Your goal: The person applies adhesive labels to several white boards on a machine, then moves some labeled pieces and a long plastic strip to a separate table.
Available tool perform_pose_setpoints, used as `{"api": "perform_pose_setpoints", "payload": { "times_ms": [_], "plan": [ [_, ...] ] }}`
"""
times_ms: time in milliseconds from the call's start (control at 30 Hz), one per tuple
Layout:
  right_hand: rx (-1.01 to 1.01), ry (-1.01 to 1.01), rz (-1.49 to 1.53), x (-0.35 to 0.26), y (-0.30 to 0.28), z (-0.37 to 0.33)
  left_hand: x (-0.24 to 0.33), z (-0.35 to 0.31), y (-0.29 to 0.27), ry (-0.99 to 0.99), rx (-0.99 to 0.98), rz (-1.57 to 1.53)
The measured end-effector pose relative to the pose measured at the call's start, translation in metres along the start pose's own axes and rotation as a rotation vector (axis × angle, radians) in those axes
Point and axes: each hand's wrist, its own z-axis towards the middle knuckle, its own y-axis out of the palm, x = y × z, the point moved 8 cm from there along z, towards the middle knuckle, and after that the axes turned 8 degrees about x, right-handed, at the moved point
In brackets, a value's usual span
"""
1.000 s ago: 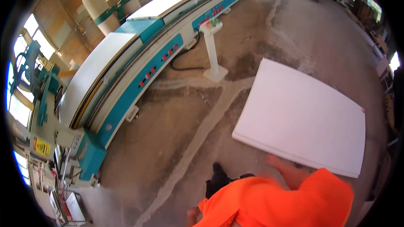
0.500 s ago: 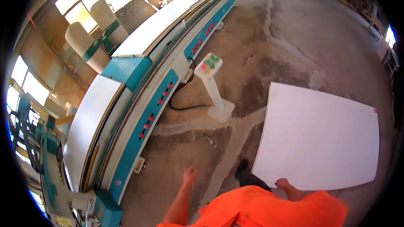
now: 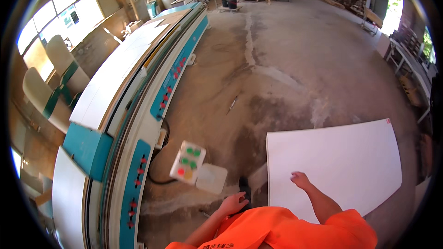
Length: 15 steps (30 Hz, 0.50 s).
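A large white panel [image 3: 341, 166] lies flat and low at my right, above the concrete floor. My right hand [image 3: 301, 180] sits on its top face near the left edge, fingers curled, with my forearm stretched over the board. My left hand [image 3: 234, 201] hangs free beside my orange shirt, holds nothing, and has its fingers loosely apart. It is nearest to my dark shoe [image 3: 243, 186] and to a white control pedestal [image 3: 187, 162] with green and red buttons.
A long teal and white machine [image 3: 138, 110] with rows of red buttons runs along my left. The pedestal's square base [image 3: 211, 178] and a black cable [image 3: 159, 157] lie on the dusty concrete floor [image 3: 277, 64]. Benches and stacked wood stand at the far end and right.
The view has swung along the machine, and the control pedestal is now close by my left hand. The white panel has stayed at my right, with my right hand now further onto its face.
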Motion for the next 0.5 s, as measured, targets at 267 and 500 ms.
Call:
{"api": "perform_pose_setpoints", "payload": {
  "times_ms": [267, 500],
  "plan": [
    [-0.206, -0.068, -0.889, 0.215, -0.019, 0.076, 0.139, 0.22, -0.153, 0.215, -0.056, 0.08],
    [-0.498, 0.301, -0.646, 0.228, 0.043, 0.219, 0.109, 0.425, -0.201, 0.319, 0.015, -0.008]
  ]
}}
